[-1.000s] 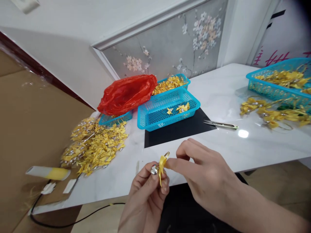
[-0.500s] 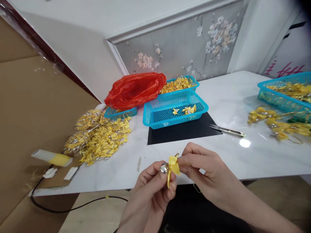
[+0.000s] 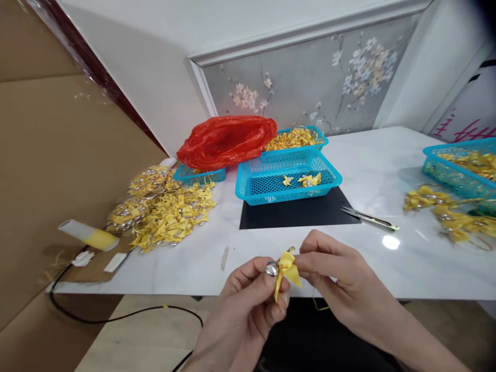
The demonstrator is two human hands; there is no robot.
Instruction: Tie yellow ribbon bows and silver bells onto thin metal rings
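Middle of tabletop (image 3: 387,181): basket (image 3: 287,197) over mat (image 3: 279,218), small bows (image 3: 311,180) inside. Behind: bag (image 3: 228,139) left, second basket (image 3: 325,142) right. Snips (image 3: 370,217) across mat's right corner. Heap (image 3: 174,217) left, third basket (image 3: 445,173) far right. Before mat, bow (image 3: 287,266) between hands.

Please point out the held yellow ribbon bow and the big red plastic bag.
Held yellow ribbon bow (image 3: 287,266), head view: the ribbon's middle.
Big red plastic bag (image 3: 228,141), head view: its crumpled middle.
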